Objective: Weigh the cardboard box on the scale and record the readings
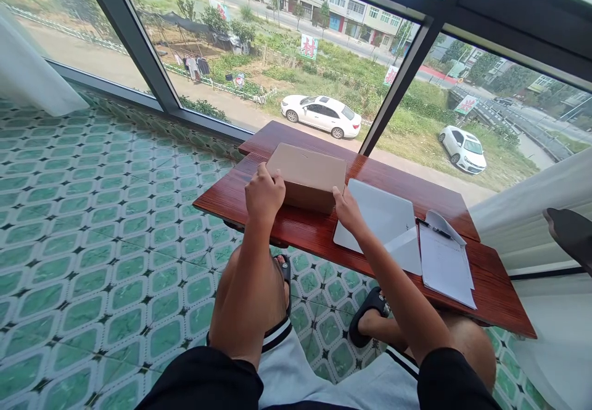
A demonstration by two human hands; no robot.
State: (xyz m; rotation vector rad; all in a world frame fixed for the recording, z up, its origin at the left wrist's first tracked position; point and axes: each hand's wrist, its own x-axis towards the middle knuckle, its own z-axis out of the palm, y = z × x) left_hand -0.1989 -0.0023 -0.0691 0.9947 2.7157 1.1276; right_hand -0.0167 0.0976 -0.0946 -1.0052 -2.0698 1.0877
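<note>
A closed brown cardboard box (308, 166) rests on the reddish wooden table (226, 197), left of its middle. My left hand (264, 193) grips the box at its left end, the thumb near the top edge. At the front right corner of the box, my right hand (346, 208) holds on with the fingers bent against the side. Some fingertips of both hands are hidden behind the box. Just right of the box lies a flat silver laptop (379, 222), its lid closed; my right forearm passes over it.
Papers (446, 268) with a black pen (435, 229) on top lie right of the laptop. Large windows rise behind the table. White curtains (504, 225) hang at the right. My legs are under and before the table, above green patterned floor tiles (115, 243).
</note>
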